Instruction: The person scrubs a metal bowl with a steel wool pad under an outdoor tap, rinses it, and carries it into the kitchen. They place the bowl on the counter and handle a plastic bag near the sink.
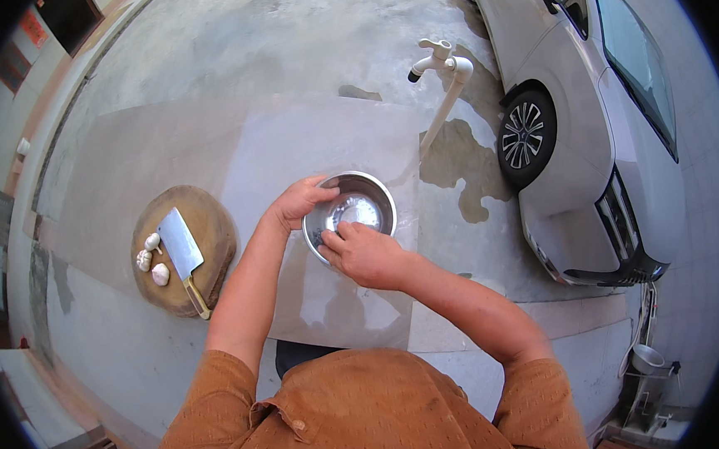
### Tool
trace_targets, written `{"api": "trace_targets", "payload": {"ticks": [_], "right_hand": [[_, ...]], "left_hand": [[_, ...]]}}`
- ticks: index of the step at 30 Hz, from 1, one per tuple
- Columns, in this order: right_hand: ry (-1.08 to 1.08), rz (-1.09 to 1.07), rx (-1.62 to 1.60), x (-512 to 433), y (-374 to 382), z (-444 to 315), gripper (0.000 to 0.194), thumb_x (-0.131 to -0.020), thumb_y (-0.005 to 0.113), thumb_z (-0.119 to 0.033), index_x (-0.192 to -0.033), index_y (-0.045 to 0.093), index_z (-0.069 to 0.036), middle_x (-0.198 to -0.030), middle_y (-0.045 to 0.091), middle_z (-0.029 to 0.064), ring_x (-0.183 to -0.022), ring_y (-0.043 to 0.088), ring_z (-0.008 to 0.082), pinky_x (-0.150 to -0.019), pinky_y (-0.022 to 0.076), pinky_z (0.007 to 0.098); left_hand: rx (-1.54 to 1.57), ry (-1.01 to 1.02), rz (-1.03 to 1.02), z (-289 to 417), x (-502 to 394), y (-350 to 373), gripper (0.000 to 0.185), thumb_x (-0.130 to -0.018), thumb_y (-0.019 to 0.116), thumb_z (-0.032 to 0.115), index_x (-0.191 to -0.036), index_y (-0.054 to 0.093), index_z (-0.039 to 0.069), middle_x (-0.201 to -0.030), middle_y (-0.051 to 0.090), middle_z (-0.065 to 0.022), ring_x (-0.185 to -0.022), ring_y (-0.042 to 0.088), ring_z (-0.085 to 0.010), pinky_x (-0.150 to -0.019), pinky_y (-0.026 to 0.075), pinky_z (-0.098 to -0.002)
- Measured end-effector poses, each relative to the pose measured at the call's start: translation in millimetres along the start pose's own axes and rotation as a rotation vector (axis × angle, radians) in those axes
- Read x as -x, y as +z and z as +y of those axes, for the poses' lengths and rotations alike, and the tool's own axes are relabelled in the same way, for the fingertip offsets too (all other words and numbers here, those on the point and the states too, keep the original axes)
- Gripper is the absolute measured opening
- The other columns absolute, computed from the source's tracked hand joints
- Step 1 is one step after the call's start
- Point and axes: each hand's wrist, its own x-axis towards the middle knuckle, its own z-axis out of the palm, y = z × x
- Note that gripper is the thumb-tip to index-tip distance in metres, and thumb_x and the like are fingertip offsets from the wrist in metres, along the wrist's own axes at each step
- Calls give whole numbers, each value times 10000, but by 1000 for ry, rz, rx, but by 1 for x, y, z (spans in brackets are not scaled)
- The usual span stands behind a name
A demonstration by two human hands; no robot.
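A round stainless steel bowl is tilted in front of me over the slab. My left hand grips its upper left rim, thumb inside and the other fingers mostly hidden behind the wall. Over the near rim reaches my right hand, its fingers touching the inner wall. Whether it also pinches the rim is hidden. Left of my forearm lies a round wooden chopping board. On it are a cleaver and three garlic bulbs.
A pale plastic tap stands on an upright pipe beyond the bowl, at the right. Wet patches mark the concrete around it. A parked silver car fills the right side. A basin sits on a stand at lower right.
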Motion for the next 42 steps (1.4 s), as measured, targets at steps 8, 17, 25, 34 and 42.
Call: {"api": "trace_targets", "payload": {"ticks": [8,17,25,34,42], "right_hand": [[388,201,-99,-12,5,-8,304,-855,604,-102,-1139,652,-4,-1087,582,125,-1003,559,300,-828,488,422],[384,219,-241,-1,-4,-10,400,-784,624,-13,-1183,629,21,-1136,576,153,-1027,550,340,-861,466,441],[426,35,-195,2,6,-15,467,-802,627,-30,-1263,608,47,-1222,566,214,-1014,561,360,-889,488,474],[544,131,-441,36,51,5,717,-868,735,-365,-1509,499,-149,-1422,469,291,-1254,516,465,-1060,442,526],[882,495,-445,-15,113,-3,248,-897,671,-184,-1126,614,-108,-1132,575,174,-1042,599,408,-814,542,533]], "left_hand": [[266,149,147,-1,16,26,337,-1015,558,66,-1334,582,-40,-1236,681,-165,-1076,688,-248,-920,580,-388],[202,35,259,28,22,45,408,-995,592,41,-1395,560,-32,-1252,680,-143,-1081,684,-229,-913,584,-380],[-115,123,433,-9,11,42,529,-921,553,-39,-1442,591,43,-1146,726,-120,-970,696,-190,-875,572,-332],[-560,188,531,-63,3,-2,330,-980,649,133,-1263,667,-36,-1130,737,-160,-1025,685,-218,-894,555,-378],[-927,222,770,-103,-11,1,265,-990,615,234,-1038,675,-19,-1012,723,-245,-959,694,-401,-842,537,-476]]}}
